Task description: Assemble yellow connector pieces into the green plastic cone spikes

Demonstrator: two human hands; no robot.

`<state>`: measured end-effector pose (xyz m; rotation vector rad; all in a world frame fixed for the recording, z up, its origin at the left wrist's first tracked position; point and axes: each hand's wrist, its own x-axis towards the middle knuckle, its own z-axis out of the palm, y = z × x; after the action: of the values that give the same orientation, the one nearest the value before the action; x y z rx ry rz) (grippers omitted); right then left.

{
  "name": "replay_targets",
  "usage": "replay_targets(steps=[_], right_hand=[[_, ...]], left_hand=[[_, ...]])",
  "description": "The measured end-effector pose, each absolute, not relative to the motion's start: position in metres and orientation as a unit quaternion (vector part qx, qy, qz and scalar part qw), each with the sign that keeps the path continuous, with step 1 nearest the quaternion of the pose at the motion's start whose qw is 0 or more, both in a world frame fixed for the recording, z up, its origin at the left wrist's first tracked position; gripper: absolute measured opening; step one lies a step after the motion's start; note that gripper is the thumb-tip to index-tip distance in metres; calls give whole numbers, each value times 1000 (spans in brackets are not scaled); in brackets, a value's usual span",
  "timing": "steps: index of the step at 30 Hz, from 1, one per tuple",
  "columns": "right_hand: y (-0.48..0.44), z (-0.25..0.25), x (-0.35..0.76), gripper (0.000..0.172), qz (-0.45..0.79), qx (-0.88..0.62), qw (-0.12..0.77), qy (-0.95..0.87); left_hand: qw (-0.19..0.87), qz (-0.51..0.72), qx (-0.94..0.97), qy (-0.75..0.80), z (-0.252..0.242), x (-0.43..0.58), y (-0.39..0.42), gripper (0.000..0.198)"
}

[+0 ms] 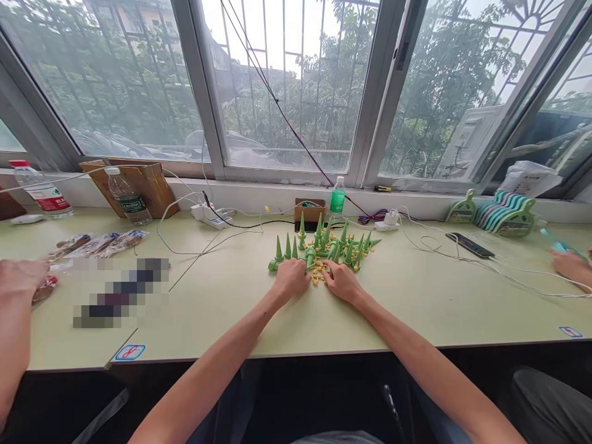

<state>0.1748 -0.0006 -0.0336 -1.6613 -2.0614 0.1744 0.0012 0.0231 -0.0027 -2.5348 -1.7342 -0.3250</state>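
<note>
A cluster of green cone-shaped plastic spikes stands and lies on the pale green table, with small yellow pieces scattered at its near edge. My left hand rests palm down at the cluster's left, fingers curled into the green spikes. My right hand lies just right of the yellow pieces, fingertips pinched among them. What each hand grips is hidden by the fingers.
A small brown box and green bottle stand behind the cluster. A power strip, cables and a remote lie along the back. Water bottles stand left. Other people's hands appear at far left and far right.
</note>
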Motion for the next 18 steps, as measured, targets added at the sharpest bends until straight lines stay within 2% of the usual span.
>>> replay_targets(steps=[18], right_hand=[[4,-36,174,41,72,-596,225,-768]], left_hand=[[24,-202,-767,-608,1,1,26,36]])
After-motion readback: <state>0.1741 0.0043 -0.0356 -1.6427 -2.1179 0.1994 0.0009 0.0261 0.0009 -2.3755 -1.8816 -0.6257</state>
